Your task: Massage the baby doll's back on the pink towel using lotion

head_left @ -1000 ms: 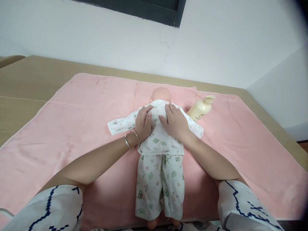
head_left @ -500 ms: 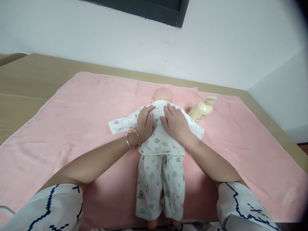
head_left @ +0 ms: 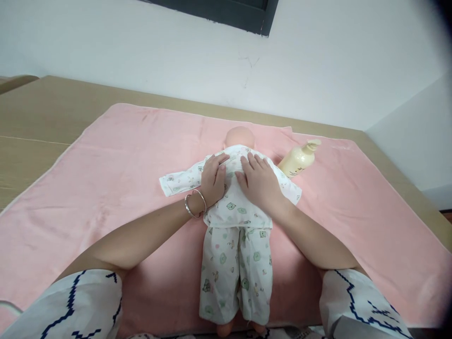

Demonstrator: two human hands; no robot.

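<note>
A baby doll [head_left: 240, 137] lies on a pink blanket [head_left: 116, 150], its head toward the wall and its feet toward me. It wears a white printed top [head_left: 235, 207] and matching trousers [head_left: 221, 268]. My left hand [head_left: 213, 179] rests on the left side of the doll's upper body, fingers stretched out, a silver bangle [head_left: 190, 206] at the wrist. On the right side, my right hand [head_left: 259, 181] lies flat with its fingers slightly spread. Both palms are against the top. The doll's face is not visible.
A cream pump bottle [head_left: 298, 159] lies tilted by the doll's right-side sleeve. The blanket covers much of a wooden surface [head_left: 63, 108], which runs up to a white wall [head_left: 176, 61]. A dark frame [head_left: 240, 14] is on the wall above.
My hands stay at the same spots on the doll's top. The view has shifted very slightly; nothing else visibly differs.
</note>
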